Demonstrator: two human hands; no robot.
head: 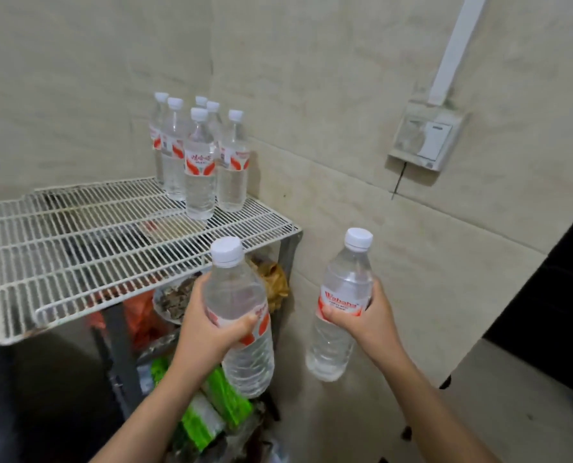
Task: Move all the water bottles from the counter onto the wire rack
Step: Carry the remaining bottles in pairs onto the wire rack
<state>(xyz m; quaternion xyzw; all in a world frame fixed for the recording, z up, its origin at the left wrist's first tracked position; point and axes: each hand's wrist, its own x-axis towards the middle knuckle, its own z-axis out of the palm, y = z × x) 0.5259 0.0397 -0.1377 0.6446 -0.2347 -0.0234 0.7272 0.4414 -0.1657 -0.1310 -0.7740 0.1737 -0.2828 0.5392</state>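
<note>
My left hand point(208, 325) grips a clear water bottle point(241, 295) with a white cap and red-and-white label, held upright in the air just off the front right corner of the white wire rack point(78, 248). My right hand point(361, 315) grips a second, similar bottle point(341, 295) further right, in front of the wall. Several more bottles point(200, 162) stand upright in a cluster at the rack's back right corner, against the wall.
Under the rack, lower shelves hold green packets point(218, 406), an orange bag point(141, 315) and a bowl of dried bits point(174, 302). A wall switch box point(425, 138) hangs to the right. A pale counter corner point(525, 412) lies at lower right.
</note>
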